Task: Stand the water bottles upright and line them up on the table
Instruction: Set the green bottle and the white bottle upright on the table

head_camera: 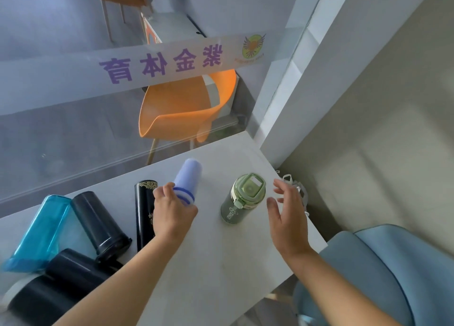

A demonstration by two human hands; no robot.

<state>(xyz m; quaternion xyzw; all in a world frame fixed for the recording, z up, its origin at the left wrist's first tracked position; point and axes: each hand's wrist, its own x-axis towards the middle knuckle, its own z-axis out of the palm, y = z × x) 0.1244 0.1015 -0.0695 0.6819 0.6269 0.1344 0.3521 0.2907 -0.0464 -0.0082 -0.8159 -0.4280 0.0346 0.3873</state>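
A green bottle [242, 198] with a flip lid stands upright on the white table [221, 264]. My right hand [288, 212] hovers just right of it, fingers spread, holding nothing. My left hand [172, 211] grips a pale lavender bottle [188, 176] near its blue-ringed cap end; the bottle lies tilted, its base pointing away. A slim black bottle [143, 210] with gold trim lies just left of that hand. Further left lie a dark tumbler [98, 223], a clear blue bottle [41, 232] and two dark bottles [61, 284].
A glass wall with purple lettering [159, 64] runs along the table's far edge, with an orange chair [181, 109] behind it. A blue upholstered chair [383, 271] stands at the table's right corner. A white wall post [302, 75] rises at the far right.
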